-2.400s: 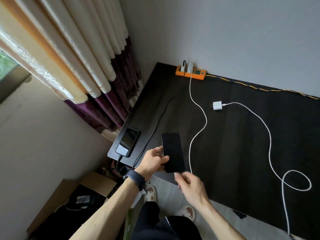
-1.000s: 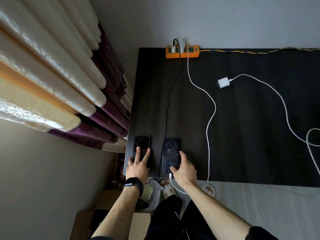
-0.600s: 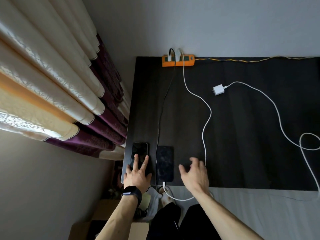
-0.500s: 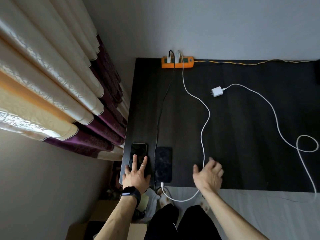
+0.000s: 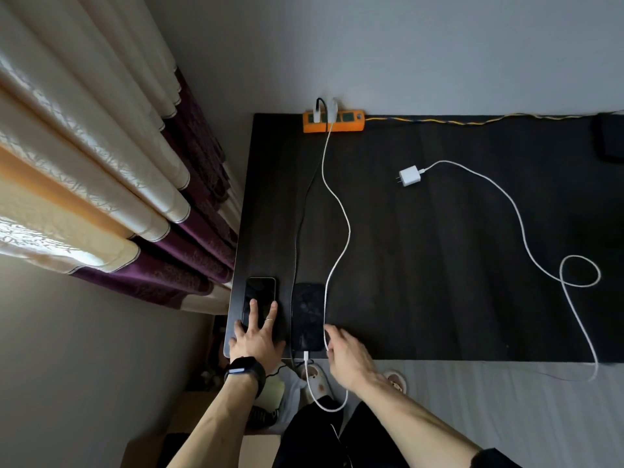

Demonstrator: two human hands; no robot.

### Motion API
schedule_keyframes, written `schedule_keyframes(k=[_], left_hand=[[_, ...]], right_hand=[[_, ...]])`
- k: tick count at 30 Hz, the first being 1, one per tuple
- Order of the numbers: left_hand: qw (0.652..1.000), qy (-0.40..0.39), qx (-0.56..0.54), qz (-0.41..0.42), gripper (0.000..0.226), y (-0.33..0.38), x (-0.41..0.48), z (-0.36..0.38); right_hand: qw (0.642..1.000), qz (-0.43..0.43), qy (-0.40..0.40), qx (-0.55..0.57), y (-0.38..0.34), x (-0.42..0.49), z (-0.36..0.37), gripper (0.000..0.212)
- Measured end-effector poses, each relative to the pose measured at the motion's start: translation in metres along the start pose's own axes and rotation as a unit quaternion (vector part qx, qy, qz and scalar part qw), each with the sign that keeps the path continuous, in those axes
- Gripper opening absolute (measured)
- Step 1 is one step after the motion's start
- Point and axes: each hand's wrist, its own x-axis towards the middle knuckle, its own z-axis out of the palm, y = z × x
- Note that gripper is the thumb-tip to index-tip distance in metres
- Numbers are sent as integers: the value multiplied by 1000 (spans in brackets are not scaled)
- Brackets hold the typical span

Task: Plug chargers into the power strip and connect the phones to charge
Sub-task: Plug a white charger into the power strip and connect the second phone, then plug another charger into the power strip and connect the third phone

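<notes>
White cable (image 5: 341, 244) is pinched between the fingertips of the right hand (image 5: 347, 356), just beside the right edge of the second phone (image 5: 308, 317); from the pinch it runs up the dark table (image 5: 439, 265) to a white plug in the orange power strip (image 5: 333, 120) at the far edge by the wall, and downward it loops off the near edge and comes back up into the bottom of that phone. The left hand (image 5: 256, 339), with a black watch (image 5: 243, 369) on the wrist, lies flat with fingers spread on the lower half of the first phone (image 5: 259, 298), gripping nothing. That phone sits at the table's near left corner, with a black cable (image 5: 297, 244) passing between the two phones up to the strip's other plug. Both screens are dark. Well apart to the right, a spare white charger (image 5: 410, 176) lies unplugged, its own cord (image 5: 526, 251) curling into a loop. Cream and purple curtains (image 5: 118, 184) hang to the left.
</notes>
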Motion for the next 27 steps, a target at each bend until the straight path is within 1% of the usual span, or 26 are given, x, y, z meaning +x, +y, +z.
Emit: schedule_keyframes(k=[5,9,11,14,16,19,22,27], left_hand=[[1000,6,8,6,85,-1,1,2],[1000,11,11,13,79,-3,0,1],[1000,27,5,14,72,-1,0,-5],[997,72,-18,24,50,14,-11,-11],[995,83,-40,35,46,35,-21,-15],[988,112,-61,83,48,88,-37,-23],[974,157,-63,148,48,162,-55,-35],[936,225,-89,257,49,315,-97,-43]], right_hand=[[1000,5,-29,5,13,-1,-11,65],[1000,6,-19,10,28,-6,-25,65],[1000,-4,-1,15,35,-9,-35,62],[999,-14,28,35,52,-24,-54,60],[997,-14,48,50,65,-38,-69,60],[993,-19,90,68,94,-64,-98,57],[983,-30,155,89,131,-97,-134,51],[949,-22,288,127,217,-163,-203,47]])
